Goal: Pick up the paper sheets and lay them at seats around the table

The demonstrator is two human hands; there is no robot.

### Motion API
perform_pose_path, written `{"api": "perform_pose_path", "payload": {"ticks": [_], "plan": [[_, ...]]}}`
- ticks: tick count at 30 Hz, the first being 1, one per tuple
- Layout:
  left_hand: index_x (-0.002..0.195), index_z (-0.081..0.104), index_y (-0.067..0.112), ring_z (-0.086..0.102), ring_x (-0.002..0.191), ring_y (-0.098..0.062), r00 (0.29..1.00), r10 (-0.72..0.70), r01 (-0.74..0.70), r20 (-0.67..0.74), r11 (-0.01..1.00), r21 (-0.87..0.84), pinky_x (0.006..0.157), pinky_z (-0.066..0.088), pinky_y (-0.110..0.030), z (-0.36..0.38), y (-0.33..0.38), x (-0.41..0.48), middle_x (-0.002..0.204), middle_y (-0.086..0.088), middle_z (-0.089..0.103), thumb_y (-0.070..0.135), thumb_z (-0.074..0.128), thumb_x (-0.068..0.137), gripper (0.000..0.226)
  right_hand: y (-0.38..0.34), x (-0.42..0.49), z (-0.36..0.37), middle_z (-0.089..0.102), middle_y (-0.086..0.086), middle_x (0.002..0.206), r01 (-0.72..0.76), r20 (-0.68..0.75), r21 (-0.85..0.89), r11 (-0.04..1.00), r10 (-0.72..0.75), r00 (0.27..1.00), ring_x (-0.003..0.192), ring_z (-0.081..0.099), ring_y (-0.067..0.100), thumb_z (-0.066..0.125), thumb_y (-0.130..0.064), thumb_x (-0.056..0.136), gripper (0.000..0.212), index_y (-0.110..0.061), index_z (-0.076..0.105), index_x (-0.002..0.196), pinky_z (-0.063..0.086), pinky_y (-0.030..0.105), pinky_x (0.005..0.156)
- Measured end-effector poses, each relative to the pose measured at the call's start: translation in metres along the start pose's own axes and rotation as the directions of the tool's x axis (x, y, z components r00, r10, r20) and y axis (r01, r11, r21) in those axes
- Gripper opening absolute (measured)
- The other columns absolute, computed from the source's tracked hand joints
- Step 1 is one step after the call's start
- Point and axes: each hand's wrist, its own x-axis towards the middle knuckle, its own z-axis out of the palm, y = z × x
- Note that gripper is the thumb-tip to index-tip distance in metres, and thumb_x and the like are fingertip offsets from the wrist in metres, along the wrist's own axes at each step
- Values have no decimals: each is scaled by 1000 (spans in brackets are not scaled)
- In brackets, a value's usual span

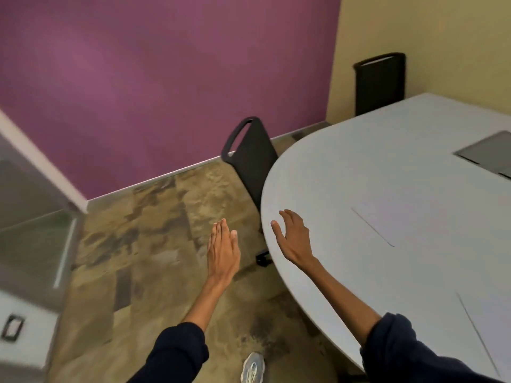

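Note:
A white paper sheet [420, 222] lies flat on the pale grey table [373, 161], right of my right hand. A second sheet [489, 324] lies near the table's front edge at the far right, partly cut off by the frame. My right hand [291, 236] hovers over the table's curved left edge, fingers straight and spread, holding nothing. My left hand [222, 248] is out over the floor left of the table, fingers straight and together, empty.
A black chair [249, 153] is tucked at the table's left end, another black chair [380, 81] at the far side by the yellow wall. A grey inset panel [489, 153] sits in the tabletop. A glass partition [33, 217] stands at left. My shoe [252, 367] is on the carpet.

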Motion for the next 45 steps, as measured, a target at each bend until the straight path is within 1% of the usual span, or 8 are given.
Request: {"api": "perform_pose_path", "payload": {"ticks": [5,8,10,14,19,27,34,45], "plan": [[154,20,9,38,141,-28,975,172,-167,140,985,-44,122,22,-42,45,30,81,151,-13,43,38,23,105,58,40,45,-14,40,2,152,-206,-151,-19,978,201,968,142,32,20,36,-51,100,54,-19,45,142,32,46,112],[148,35,14,66,92,-33,940,258,-240,224,965,-102,89,53,-47,67,47,126,99,-15,71,32,34,103,48,58,62,-25,40,3,151,-320,-229,-20,947,307,924,143,30,19,36,-50,101,54,-17,45,143,30,46,111],[137,46,16,67,75,-28,907,319,-303,275,948,-101,73,56,-46,81,61,149,78,-10,70,29,39,102,38,73,71,-34,41,3,151,-389,-294,-23,921,366,883,143,30,19,36,-49,101,53,-16,45,143,31,45,111],[124,54,18,66,69,-21,823,438,-425,361,897,-120,70,53,-36,116,91,175,70,-3,68,31,40,102,29,101,71,-55,44,4,148,-533,-411,3,846,487,771,140,34,22,38,-44,102,51,-14,45,142,35,47,109],[112,59,21,68,73,-16,729,536,-511,426,840,-183,68,40,-24,169,135,190,76,2,72,29,50,98,19,142,64,-82,44,5,148,-681,-499,56,731,611,615,140,34,24,39,-40,102,49,-13,43,143,34,46,106],[106,63,13,66,71,-19,656,526,-451,542,848,-277,70,49,-28,250,205,207,71,-1,68,24,60,92,18,220,66,-111,49,7,142,-807,-511,155,570,745,429,132,42,26,47,-34,99,48,-13,43,142,35,44,103],[116,60,11,58,112,-22,577,512,-484,636,842,-238,100,41,-36,308,229,222,116,-4,64,28,62,93,29,267,73,-112,61,7,129,-857,-466,269,439,838,283,125,51,27,53,-30,96,46,-13,45,138,40,42,100],[149,28,1,37,138,-29,434,330,-372,838,913,-167,112,32,-35,398,264,235,147,-16,39,41,62,92,77,321,107,-87,41,16,137,-905,-337,399,146,941,3,121,51,34,65,-41,89,68,-4,40,140,48,45,93]]}}
